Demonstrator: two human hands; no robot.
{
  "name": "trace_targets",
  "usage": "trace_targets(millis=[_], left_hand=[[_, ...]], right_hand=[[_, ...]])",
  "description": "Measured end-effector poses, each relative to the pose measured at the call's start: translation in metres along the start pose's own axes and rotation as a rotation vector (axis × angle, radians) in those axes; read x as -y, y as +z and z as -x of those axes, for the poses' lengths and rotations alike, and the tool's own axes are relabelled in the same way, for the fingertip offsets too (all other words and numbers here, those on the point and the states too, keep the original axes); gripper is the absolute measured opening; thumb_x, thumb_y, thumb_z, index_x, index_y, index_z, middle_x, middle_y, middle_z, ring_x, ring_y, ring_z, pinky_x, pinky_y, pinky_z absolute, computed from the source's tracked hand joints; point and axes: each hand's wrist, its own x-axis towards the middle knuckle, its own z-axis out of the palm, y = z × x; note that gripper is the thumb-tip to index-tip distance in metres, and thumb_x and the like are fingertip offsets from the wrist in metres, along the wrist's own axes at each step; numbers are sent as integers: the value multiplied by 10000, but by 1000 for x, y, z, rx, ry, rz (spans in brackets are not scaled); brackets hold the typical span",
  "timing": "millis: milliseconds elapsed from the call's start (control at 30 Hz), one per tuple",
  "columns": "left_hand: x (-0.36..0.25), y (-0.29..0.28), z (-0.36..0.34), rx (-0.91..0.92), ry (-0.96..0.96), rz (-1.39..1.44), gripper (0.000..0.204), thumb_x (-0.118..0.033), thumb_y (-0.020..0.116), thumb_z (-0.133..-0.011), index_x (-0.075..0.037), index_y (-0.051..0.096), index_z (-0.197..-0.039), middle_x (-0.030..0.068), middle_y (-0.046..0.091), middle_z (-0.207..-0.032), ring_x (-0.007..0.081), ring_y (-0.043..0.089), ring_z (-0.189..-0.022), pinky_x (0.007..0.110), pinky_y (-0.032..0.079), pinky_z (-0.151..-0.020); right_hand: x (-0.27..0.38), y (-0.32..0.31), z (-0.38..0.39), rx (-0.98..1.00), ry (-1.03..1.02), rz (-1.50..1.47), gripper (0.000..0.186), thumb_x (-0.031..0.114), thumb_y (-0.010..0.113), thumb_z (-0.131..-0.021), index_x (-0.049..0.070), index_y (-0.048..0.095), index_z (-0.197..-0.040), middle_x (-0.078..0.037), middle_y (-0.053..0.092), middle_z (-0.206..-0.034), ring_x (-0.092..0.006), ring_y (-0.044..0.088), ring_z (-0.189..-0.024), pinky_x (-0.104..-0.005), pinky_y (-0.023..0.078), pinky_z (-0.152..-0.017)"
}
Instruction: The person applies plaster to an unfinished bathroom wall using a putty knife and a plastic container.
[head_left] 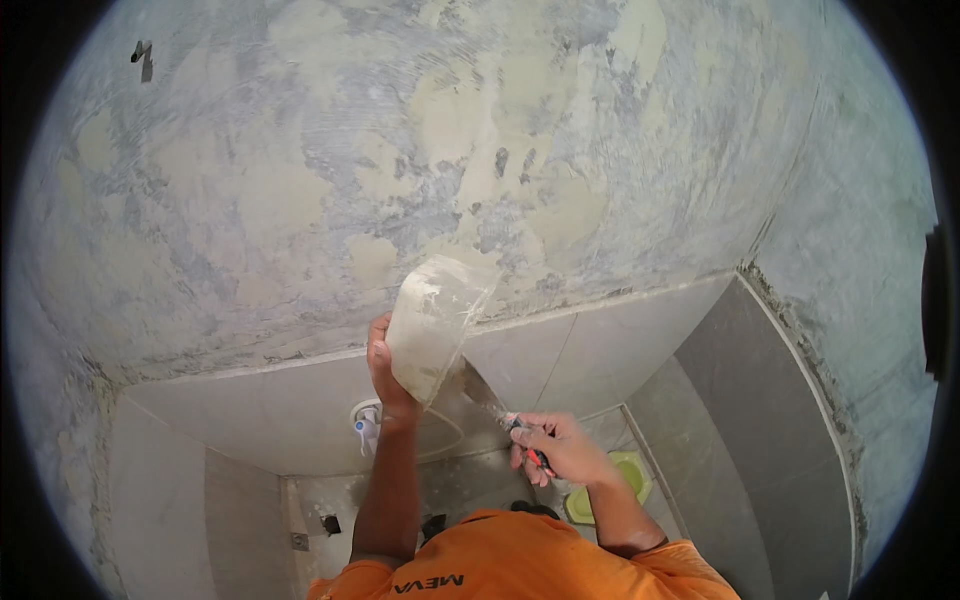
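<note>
My left hand [384, 362] is closed on the left edge of a pale, broad plastic putty spreader [432, 320], which is smeared with putty and held up in front of the wall. Lower and to the right, my right hand [562, 448] grips a putty knife [483, 390] by its black and red handle. The knife's metal blade points up and left, close to the spreader's lower right edge; I cannot tell whether they touch. Ahead, the wall [300, 200] carries uneven cream patches over grey plaster.
Grey tiles [520, 355] cover the lower wall, with a rough ledge along their top. A white and blue tap [367, 428] juts out behind my left forearm. On the floor at the right sits a green squat toilet pan [630, 470], and a dark square hole [331, 525] lies at the left.
</note>
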Motion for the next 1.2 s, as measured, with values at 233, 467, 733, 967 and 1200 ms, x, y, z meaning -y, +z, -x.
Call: trace_targets(millis=[233, 467, 733, 967, 1200], left_hand=[[5, 6, 4, 130, 21, 0, 620, -556, 588, -964, -2, 492, -1225, 188, 609, -1241, 264, 571, -1196, 412, 443, -1052], [22, 12, 8, 235, 63, -229, 474, -453, 595, -984, -32, 521, -1187, 157, 622, -1236, 243, 598, -1144, 397, 491, -986], [14, 3, 19, -173, -557, 420, 599, -563, 423, -1031, -72, 536, -1355, 111, 627, -1242, 266, 625, -1113, 419, 514, -972], [19, 20, 33, -155, -675, 697, 601, -541, 397, -1047, -83, 503, -1421, 102, 619, -1289, 278, 606, -1176, 463, 498, -1005], [9, 33, 30, -4, -599, 699, 599, -517, 370, -1061, -75, 465, -1453, 106, 577, -1360, 283, 593, -1206, 464, 470, -1049]], right_hand=[[19, 11, -9, -125, -16, 281, 261, 217, 546, -1034, -18, 648, -991, -32, 603, -705, -94, 533, -503, -272, 441, -465], [0, 16, -20, -56, -47, 401, 268, 225, 536, -1043, -7, 635, -953, -21, 560, -672, -99, 500, -483, -277, 415, -457], [-27, -44, -11, 249, 16, -577, 358, 273, 538, -1032, -74, 597, -1095, -210, 632, -722, -171, 501, -364, -268, 349, -306], [-14, -41, -8, 363, -215, -790, 494, 326, 460, -1061, -136, 529, -1221, -250, 636, -745, -174, 478, -343, -258, 362, -299], [60, -60, -10, -156, -734, 135, 402, 235, 548, -1039, -68, 595, -1300, -119, 656, -864, -157, 597, -672, -248, 464, -652]])
